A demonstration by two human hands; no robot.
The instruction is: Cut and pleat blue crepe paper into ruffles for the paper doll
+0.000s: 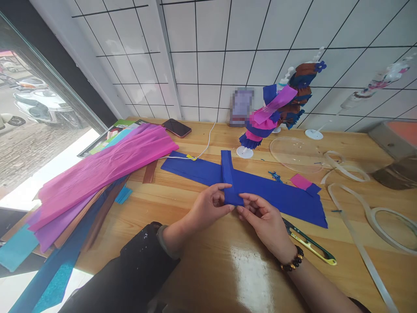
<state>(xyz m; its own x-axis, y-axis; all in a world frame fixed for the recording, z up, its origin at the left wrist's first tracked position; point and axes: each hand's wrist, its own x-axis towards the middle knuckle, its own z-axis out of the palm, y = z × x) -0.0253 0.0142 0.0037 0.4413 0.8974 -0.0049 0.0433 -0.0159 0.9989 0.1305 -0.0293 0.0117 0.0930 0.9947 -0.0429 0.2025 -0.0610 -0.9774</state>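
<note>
A narrow strip of dark blue crepe paper [227,167] stands up between my two hands, its near end folded flat. My left hand [210,203] grips its left edge, with the index finger across the front and the thumb at the bottom corner. Thumb and fingers of my right hand [262,219] pinch the lower right corner. Behind the strip, a longer blue crepe paper piece [276,191] lies across the table. By my right wrist lies a flat black-and-yellow tool [309,247], partly covered by the hand.
Pink crepe paper [110,174] tops a stack of coloured sheets at left. A phone [177,128] and a white cable [209,139] lie behind. Paper-wrapped stands [267,115] lean near the tiled wall. White tape rolls [374,213] and a clear round plate [286,152] sit at right.
</note>
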